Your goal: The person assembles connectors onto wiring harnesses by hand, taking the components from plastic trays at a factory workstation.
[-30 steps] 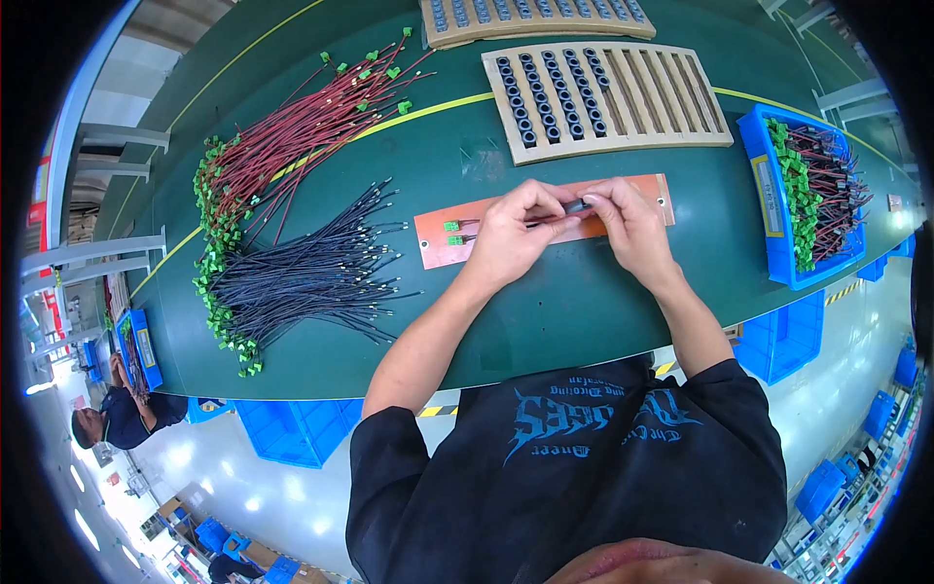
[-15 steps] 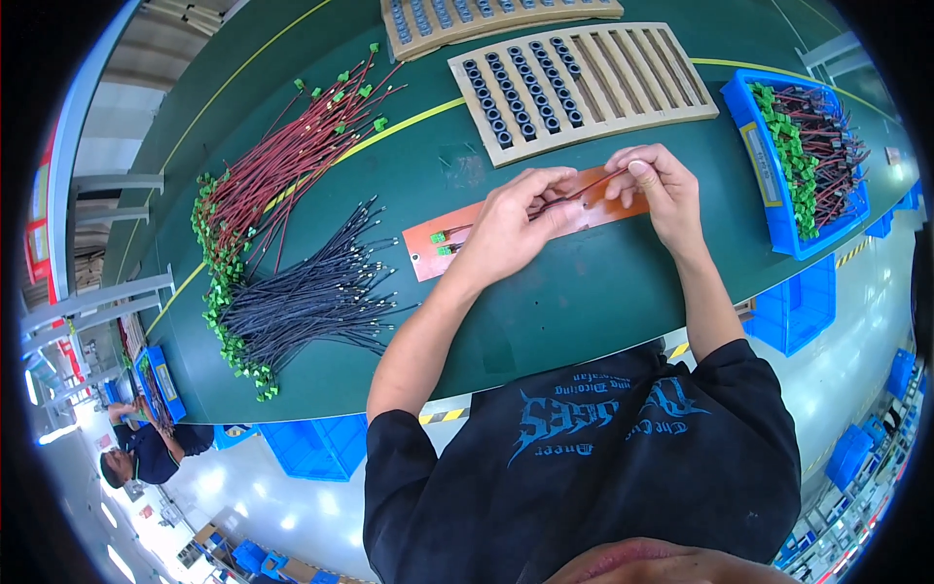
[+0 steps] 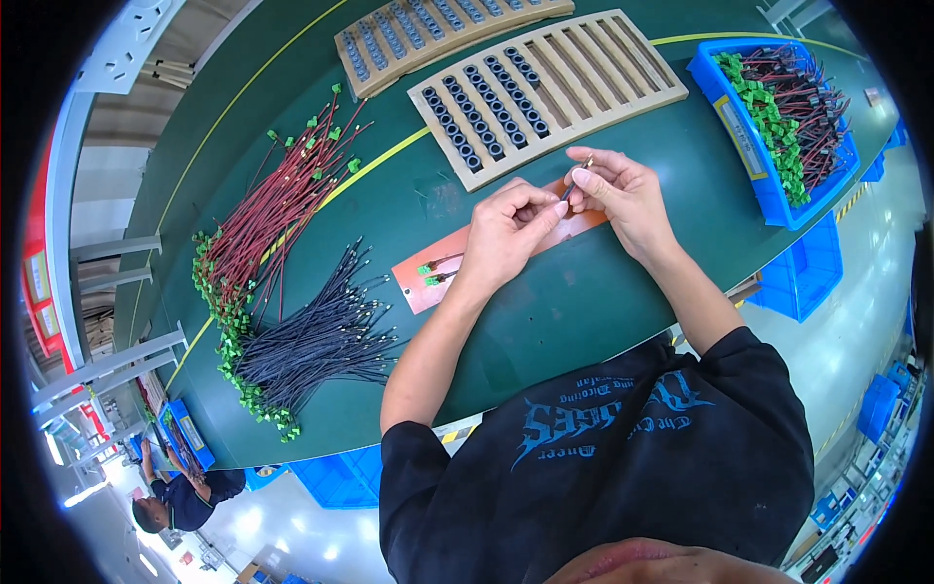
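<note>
My left hand [image 3: 508, 234] rests over an orange-brown board [image 3: 447, 245], with its thumb and forefinger pinched on a dark wire. My right hand [image 3: 625, 202] meets it at the board's right part, its fingertips closed on the same wire [image 3: 569, 193]. A small brass-coloured tip [image 3: 589, 161] shows above the right fingertips. Two green connectors, an upper one [image 3: 426, 269] and a lower one [image 3: 434, 280], lie at the board's left end; their wires run under my left hand. How the wires pass between my fingers is hidden.
Red wires [image 3: 277, 209] and black wires [image 3: 316, 331] with green connectors lie left. A wooden rack [image 3: 584, 92] partly filled with black ring-shaped parts stands beyond my hands; another rack [image 3: 418, 58] sits behind. A blue bin [image 3: 749, 161] of wired connectors stands right.
My right hand has come closer to my left, and a dark wire with a brass-coloured tip now shows at its fingertips instead of the stretched red wire. The whole view has shifted slightly.
</note>
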Action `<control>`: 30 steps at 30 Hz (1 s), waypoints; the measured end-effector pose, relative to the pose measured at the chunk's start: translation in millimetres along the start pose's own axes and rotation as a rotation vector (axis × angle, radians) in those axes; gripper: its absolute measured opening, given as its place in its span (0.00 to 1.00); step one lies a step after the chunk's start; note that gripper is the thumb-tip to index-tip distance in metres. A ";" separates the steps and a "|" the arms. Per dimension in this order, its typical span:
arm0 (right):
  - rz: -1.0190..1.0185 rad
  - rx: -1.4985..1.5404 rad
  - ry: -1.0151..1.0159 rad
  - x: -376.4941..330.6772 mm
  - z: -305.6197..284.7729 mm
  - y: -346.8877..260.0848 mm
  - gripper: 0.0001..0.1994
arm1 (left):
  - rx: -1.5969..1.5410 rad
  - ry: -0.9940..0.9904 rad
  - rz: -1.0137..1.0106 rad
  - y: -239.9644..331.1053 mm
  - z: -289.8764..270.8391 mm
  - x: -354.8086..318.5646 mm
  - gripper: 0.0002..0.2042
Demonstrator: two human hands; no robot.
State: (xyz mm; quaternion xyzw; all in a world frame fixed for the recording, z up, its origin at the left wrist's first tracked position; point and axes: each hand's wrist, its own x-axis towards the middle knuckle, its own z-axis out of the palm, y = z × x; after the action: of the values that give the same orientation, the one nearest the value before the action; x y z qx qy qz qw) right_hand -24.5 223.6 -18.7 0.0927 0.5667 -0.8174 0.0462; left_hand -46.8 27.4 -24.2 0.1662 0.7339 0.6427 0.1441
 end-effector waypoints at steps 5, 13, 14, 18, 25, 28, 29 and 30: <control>0.106 0.109 -0.042 0.3 -1.2 2.7 0.19 | -0.007 -0.009 -0.009 0.3 -1.6 -0.5 0.05; 0.100 0.070 -0.088 -3.9 -2.9 5.5 0.15 | -0.104 -0.056 -0.031 3.9 -4.1 -2.2 0.06; 0.082 0.050 -0.085 -4.2 -2.7 5.3 0.15 | -0.104 -0.060 -0.034 3.3 -4.9 -2.6 0.06; 0.069 0.045 -0.082 -4.4 -1.7 5.3 0.14 | -0.051 -0.093 0.012 1.8 -8.0 0.5 0.06; 0.050 -0.002 -0.086 -4.0 -0.9 4.3 0.14 | -0.025 -0.126 0.006 5.1 -9.5 1.0 0.06; -0.002 -0.101 -0.095 -2.3 -2.7 2.1 0.12 | 0.021 -0.136 -0.019 6.9 -11.5 -0.7 0.05; -0.056 -0.202 -0.100 -1.2 -5.0 1.4 0.11 | 0.022 -0.136 -0.020 9.8 -10.9 -1.8 0.05; -0.056 -0.200 -0.101 -1.2 -7.0 1.7 0.11 | 0.039 -0.084 0.028 14.5 -9.6 -5.3 0.06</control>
State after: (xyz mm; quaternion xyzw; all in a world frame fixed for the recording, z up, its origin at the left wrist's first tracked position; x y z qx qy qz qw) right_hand -22.2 229.5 -22.5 0.0305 0.6449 -0.7612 0.0610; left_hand -45.2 18.3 -8.6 0.2060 0.7372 0.6228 0.1623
